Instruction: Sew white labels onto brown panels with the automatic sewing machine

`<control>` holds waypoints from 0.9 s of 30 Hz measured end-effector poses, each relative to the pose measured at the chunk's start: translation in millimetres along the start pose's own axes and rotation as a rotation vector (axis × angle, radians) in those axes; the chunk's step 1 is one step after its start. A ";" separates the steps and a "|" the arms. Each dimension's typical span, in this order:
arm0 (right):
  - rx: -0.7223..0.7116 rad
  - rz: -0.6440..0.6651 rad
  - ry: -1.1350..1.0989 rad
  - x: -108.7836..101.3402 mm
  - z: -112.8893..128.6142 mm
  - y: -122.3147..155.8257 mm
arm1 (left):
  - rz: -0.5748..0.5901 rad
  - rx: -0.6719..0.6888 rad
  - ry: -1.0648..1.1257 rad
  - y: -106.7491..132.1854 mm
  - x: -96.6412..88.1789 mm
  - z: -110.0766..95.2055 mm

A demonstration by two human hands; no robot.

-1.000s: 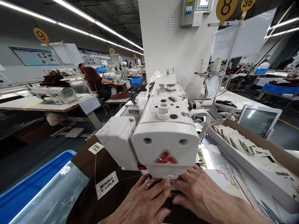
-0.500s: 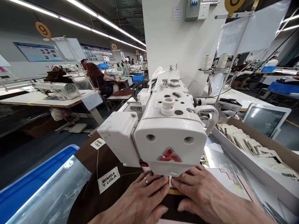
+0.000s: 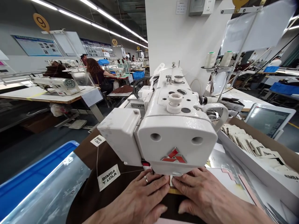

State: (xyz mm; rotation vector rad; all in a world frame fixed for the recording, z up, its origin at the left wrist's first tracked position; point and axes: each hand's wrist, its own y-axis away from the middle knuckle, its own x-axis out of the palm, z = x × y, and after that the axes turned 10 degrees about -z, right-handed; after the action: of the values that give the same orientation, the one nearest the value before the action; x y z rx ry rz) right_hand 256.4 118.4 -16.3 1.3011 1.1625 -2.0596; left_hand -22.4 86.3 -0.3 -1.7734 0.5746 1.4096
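At the sewing machine [image 3: 177, 132], left hand [image 3: 142, 194] and right hand [image 3: 204, 191] lie flat on brown fabric [image 3: 87, 197]

brown cloth [image 3: 84, 196]: matt, smooth weave. labels [image 3: 108, 177]: pale, matt, black-printed; fabric or paper, cannot tell. machine head [image 3: 149, 149]: white paint, glossy, finely pebbled on top. badge [image 3: 174, 155]: red, bright metallic edging. knob [image 3: 174, 107]: off-white, plastic-looking, ridged. ring [image 3: 146, 179]: polished metal. tub [image 3: 39, 168]: blue plastic, smooth, shiny. clear sheet [image 3: 51, 189]: glossy plastic, streaked with glare. carton [image 3: 254, 165]: cardboard, white outside, brown inside, matt. thread cones [image 3: 210, 60]: off-white, dull. screen [image 3: 265, 119]: glossy, reflective, white plastic frame.
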 end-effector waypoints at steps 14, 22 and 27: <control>-0.040 0.027 0.086 -5.7 2.7 -7.7 | 0.079 -0.009 -0.012 -3.0 -1.8 -1.2; -0.080 0.006 0.074 -10.5 1.4 -6.3 | 0.007 -0.024 0.040 -8.9 -14.4 -5.4; -0.059 0.000 0.052 -8.7 2.6 -6.6 | -0.008 -0.016 0.046 -5.8 -11.9 -6.5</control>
State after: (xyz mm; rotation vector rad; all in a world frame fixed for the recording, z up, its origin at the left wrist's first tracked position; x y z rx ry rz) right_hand 254.3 119.3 -5.3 1.3342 1.2362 -1.9869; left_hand -17.6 83.1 13.2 -1.8226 0.5808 1.3747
